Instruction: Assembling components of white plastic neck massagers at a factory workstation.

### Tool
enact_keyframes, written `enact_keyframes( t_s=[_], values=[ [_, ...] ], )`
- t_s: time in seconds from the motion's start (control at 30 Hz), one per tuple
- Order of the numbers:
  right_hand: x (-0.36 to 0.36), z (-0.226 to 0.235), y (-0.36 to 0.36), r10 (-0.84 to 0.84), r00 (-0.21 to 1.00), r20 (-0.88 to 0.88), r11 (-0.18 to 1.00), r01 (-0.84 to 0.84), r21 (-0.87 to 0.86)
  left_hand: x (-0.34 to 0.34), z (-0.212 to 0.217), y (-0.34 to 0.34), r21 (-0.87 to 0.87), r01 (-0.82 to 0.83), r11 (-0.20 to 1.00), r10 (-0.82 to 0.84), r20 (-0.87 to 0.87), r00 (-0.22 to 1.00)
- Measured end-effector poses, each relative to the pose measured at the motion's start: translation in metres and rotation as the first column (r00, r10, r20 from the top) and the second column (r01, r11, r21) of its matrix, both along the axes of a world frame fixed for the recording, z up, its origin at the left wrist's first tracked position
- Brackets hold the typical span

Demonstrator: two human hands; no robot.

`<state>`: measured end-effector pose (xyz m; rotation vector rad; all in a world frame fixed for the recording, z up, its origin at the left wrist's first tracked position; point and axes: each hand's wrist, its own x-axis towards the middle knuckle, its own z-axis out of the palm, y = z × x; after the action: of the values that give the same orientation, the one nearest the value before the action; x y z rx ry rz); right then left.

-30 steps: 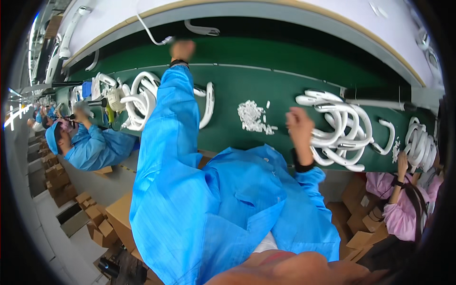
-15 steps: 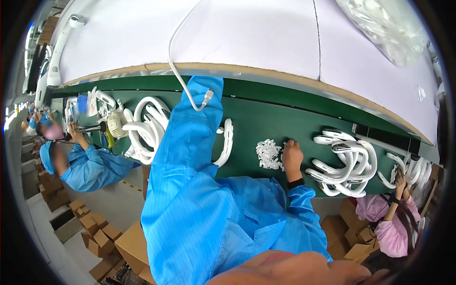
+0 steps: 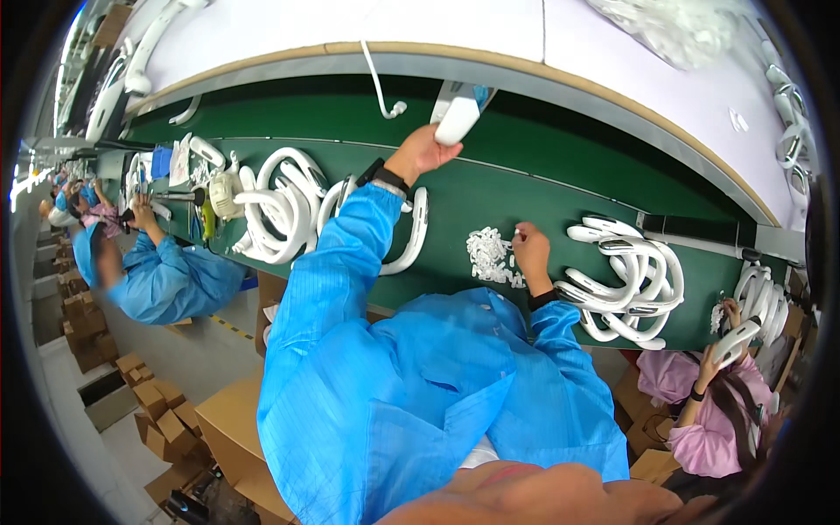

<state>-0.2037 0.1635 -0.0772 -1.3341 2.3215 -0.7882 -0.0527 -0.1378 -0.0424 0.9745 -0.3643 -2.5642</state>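
My left hand is raised at the shelf's front edge, its fingers closed around a white plastic part with a rounded end. The far end of this part lies against the shelf edge and cannot be made out clearly. On the green bench, my right hand is at the right side of a heap of small white plastic pieces. Its thumb and fingertips pinch together over what looks like one small white piece. Between my arms lies a curved white plastic housing.
Stacks of curved white housings stand left and right on the bench. A white cable hangs from the pale shelf. Co-workers sit at left and right. Cardboard boxes are on the floor.
My left hand, hidden beneath the shelf before, has come back into sight with the white part. My right hand stays by the heap. The right co-worker now holds up a white part.
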Motion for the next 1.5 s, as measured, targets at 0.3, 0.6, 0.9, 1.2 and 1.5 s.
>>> enact_keyframes(
  t_s=[0.3, 0.6, 0.9, 1.2, 1.5],
  values=[
    [0.003, 0.136, -0.006, 0.127, 0.211, 0.969, 0.947, 0.266, -0.181, 0.042, 0.075, 0.169, -0.244, 0.081, 0.966, -0.104, -0.085, 0.991],
    [0.028, 0.162, 0.008, 0.167, 0.283, 0.944, 0.974, 0.101, -0.203, 0.03, 0.118, 0.253, -0.255, -0.083, 0.963, 0.05, -0.134, 0.99],
    [0.037, 0.142, 0.018, 0.228, 0.26, 0.938, 0.929, 0.231, -0.29, 0.031, 0.13, 0.273, -0.367, -0.099, 0.925, 0.083, -0.059, 0.995],
    [0.046, 0.17, 0.01, 0.155, 0.474, 0.866, 0.98, 0.04, -0.197, 0.025, 0.125, 0.273, -0.454, -0.141, 0.88, 0.121, -0.072, 0.99],
    [0.047, 0.17, 0.004, 0.187, 0.647, 0.739, 0.969, 0.004, -0.249, 0.021, 0.118, 0.269, -0.663, -0.149, 0.734, 0.187, -0.014, 0.982]
  ],
)
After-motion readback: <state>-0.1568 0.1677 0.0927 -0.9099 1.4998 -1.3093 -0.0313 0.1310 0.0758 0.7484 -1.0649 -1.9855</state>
